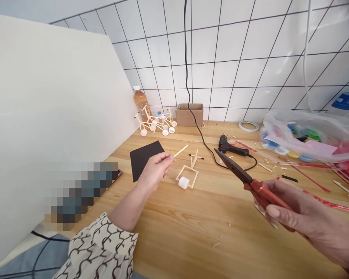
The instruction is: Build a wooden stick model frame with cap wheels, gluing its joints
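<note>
Between the thumb and fingers of my left hand (155, 169) is a thin wooden stick (181, 150), its free end pointing up and right. My right hand (301, 217) grips red-handled scissors (235, 168), their dark blades together and pointing up and left. On the table between my hands lies a small frame of glued sticks (195, 179) with a white round piece (184, 183) at its near left corner. A short crossbar with black ends (196, 156) tops its far side. Under and behind my left hand sits a black sheet (139, 157).
Several small stick bicycles (155, 123) stand at the back left before an orange drink bottle (141, 101). A cardboard box (189, 115), tape roll (248, 126) and black glue gun (234, 147) with its cord are behind. A plastic bag of caps (305, 135) and scraps fill the right.
</note>
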The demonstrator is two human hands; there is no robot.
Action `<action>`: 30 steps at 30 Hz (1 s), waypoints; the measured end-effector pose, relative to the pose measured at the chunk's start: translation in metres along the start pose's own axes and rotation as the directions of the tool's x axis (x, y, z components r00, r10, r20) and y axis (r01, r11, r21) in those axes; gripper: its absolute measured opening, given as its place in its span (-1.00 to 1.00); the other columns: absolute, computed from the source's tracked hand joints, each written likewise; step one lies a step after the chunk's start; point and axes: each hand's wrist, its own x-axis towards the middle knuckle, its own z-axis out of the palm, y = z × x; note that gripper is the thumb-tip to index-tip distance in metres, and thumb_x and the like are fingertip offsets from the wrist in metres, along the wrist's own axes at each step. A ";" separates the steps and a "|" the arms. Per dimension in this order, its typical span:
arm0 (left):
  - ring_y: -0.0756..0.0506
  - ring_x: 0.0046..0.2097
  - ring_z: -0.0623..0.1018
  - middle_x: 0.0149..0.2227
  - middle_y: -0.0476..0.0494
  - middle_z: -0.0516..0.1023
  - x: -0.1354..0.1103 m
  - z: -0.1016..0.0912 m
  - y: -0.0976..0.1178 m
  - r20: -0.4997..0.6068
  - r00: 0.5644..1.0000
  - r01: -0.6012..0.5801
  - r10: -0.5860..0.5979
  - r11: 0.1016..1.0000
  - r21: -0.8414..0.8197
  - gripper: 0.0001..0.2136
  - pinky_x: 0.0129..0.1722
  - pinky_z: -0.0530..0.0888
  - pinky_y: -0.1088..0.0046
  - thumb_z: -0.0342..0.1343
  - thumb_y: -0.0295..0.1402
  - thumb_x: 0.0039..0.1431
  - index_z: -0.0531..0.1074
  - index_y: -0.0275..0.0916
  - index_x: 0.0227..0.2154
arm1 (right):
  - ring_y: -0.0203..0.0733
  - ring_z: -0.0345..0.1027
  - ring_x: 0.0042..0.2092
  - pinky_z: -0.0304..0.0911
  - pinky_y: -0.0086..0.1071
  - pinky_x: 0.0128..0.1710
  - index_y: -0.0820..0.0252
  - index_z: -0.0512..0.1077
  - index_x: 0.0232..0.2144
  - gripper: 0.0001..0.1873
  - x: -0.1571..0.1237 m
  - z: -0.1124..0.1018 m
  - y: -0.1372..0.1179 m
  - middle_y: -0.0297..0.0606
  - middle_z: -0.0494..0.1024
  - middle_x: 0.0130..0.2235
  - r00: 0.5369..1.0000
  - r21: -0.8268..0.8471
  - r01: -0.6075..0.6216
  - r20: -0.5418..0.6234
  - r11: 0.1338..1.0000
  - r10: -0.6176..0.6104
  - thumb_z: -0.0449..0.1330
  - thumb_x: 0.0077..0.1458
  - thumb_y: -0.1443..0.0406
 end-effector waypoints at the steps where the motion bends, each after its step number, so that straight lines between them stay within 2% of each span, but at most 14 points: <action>1: 0.07 -0.62 0.22 -0.70 0.12 0.19 -0.006 0.002 0.006 0.029 1.000 0.004 0.001 0.984 -0.177 -0.76 -0.57 0.22 0.56 0.01 -0.16 0.05 0.35 -0.27 -0.45 | -0.27 0.23 -0.42 0.19 -0.46 -0.53 0.09 0.36 -0.15 -0.57 -0.003 0.002 0.001 -0.28 0.40 -0.36 0.999 0.057 -0.025 0.044 0.998 0.022 0.17 -0.02 0.00; 3: 0.07 -0.61 0.29 -0.68 0.06 0.32 -0.019 0.006 0.020 0.118 0.993 0.020 0.029 0.920 -0.391 -0.80 -0.56 0.26 0.58 0.04 -0.22 0.05 0.35 -0.29 -0.45 | -0.30 0.21 -0.44 0.16 -0.46 -0.54 0.09 0.34 -0.07 -0.57 -0.009 0.007 0.001 -0.25 0.42 -0.32 0.990 0.176 -0.081 0.126 0.981 0.059 0.12 0.05 0.04; 5: 0.05 -0.60 0.34 -0.67 0.00 0.40 -0.032 0.013 0.034 0.228 0.971 0.048 0.068 0.882 -0.468 -0.80 -0.58 0.26 0.59 0.02 -0.24 0.10 0.35 -0.30 -0.43 | -0.28 0.23 -0.42 0.18 -0.43 -0.51 0.10 0.33 -0.03 -0.58 -0.013 0.010 0.002 -0.19 0.46 -0.25 0.981 0.297 -0.121 0.182 0.947 0.069 0.10 0.09 0.08; 8: 0.03 -0.60 0.39 -0.67 -0.06 0.46 -0.044 0.026 0.049 0.398 0.911 0.130 0.110 0.839 -0.528 -0.81 -0.57 0.32 0.57 0.00 -0.27 0.16 0.32 -0.30 -0.44 | -0.21 0.32 -0.35 0.25 -0.37 -0.42 0.13 0.37 -0.04 -0.58 -0.016 0.009 0.005 -0.13 0.50 -0.17 0.977 0.438 -0.163 0.198 0.884 0.082 0.15 0.03 0.16; 10: 0.02 -0.59 0.42 -0.65 -0.08 0.48 -0.047 0.036 0.053 0.456 0.882 0.179 0.117 0.813 -0.554 -0.82 -0.56 0.33 0.56 -0.02 -0.30 0.19 0.31 -0.29 -0.45 | -0.09 0.37 -0.18 0.30 -0.31 -0.29 0.10 0.40 -0.05 -0.55 -0.017 0.004 0.009 -0.11 0.49 -0.09 0.981 0.484 -0.169 0.167 0.859 0.099 0.21 -0.05 0.22; 12: 0.03 -0.61 0.41 -0.65 -0.11 0.50 -0.046 0.046 0.054 0.492 0.865 0.219 0.102 0.805 -0.551 -0.82 -0.56 0.35 0.55 -0.05 -0.32 0.20 0.31 -0.30 -0.45 | 0.04 0.28 0.04 0.27 -0.20 -0.09 0.04 0.39 -0.03 -0.51 -0.018 0.000 0.014 -0.13 0.44 0.03 0.984 0.498 -0.167 0.142 0.851 0.110 0.23 -0.09 0.24; 15: 0.02 -0.61 0.43 -0.65 -0.13 0.50 -0.045 0.057 0.050 0.531 0.844 0.274 0.074 0.792 -0.546 -0.82 -0.56 0.36 0.54 -0.07 -0.33 0.21 0.29 -0.30 -0.45 | 0.13 0.10 0.19 0.09 -0.05 0.11 0.01 0.41 -0.06 -0.55 -0.019 -0.006 0.027 -0.17 0.34 0.15 0.979 0.481 -0.170 0.184 0.860 0.091 0.21 -0.07 0.20; 18: 0.03 -0.63 0.42 -0.65 -0.12 0.50 -0.046 0.061 0.046 0.551 0.831 0.299 0.072 0.778 -0.553 -0.82 -0.56 0.37 0.54 -0.06 -0.33 0.21 0.28 -0.30 -0.46 | 0.14 0.01 0.24 -0.01 -0.02 0.17 0.00 0.41 -0.05 -0.56 -0.019 -0.009 0.043 -0.20 0.26 0.21 0.969 0.442 -0.172 0.235 0.880 0.071 0.20 -0.04 0.15; 21: 0.04 -0.63 0.42 -0.64 -0.11 0.51 -0.048 0.059 0.043 0.520 0.847 0.265 0.110 0.760 -0.593 -0.81 -0.55 0.37 0.55 -0.05 -0.31 0.21 0.27 -0.29 -0.47 | 0.13 0.03 0.23 0.00 -0.03 0.17 -0.04 0.37 0.01 -0.51 -0.018 -0.010 0.057 -0.23 0.24 0.22 0.965 0.425 -0.175 0.255 0.888 0.068 0.18 -0.02 0.13; 24: 0.05 -0.63 0.41 -0.63 -0.11 0.51 -0.049 0.057 0.042 0.487 0.864 0.237 0.131 0.747 -0.621 -0.80 -0.56 0.36 0.55 -0.06 -0.29 0.22 0.25 -0.28 -0.46 | 0.18 0.09 0.20 0.08 -0.02 0.13 -0.02 0.40 -0.02 -0.51 -0.018 -0.011 0.060 -0.22 0.30 0.18 0.968 0.373 -0.161 0.241 0.914 0.073 0.17 -0.05 0.09; 27: 0.04 -0.63 0.41 -0.64 -0.11 0.51 -0.048 0.056 0.044 0.502 0.855 0.256 0.127 0.739 -0.623 -0.81 -0.57 0.36 0.55 -0.06 -0.30 0.22 0.24 -0.28 -0.46 | 0.25 0.12 0.18 0.14 0.02 0.07 -0.01 0.44 -0.09 -0.53 -0.019 -0.010 0.055 -0.21 0.35 0.15 0.978 0.259 -0.074 0.210 0.963 0.019 0.18 -0.09 0.06; 30: 0.05 -0.64 0.41 -0.66 -0.09 0.49 -0.049 0.055 0.045 0.519 0.846 0.274 0.126 0.731 -0.625 -0.82 -0.59 0.35 0.56 -0.07 -0.32 0.22 0.24 -0.28 -0.46 | 0.25 0.14 0.16 0.20 -0.01 0.01 -0.10 0.44 -0.12 -0.57 -0.019 -0.008 0.055 -0.27 0.39 0.11 0.988 0.101 -0.003 0.152 0.995 -0.013 0.19 -0.12 0.07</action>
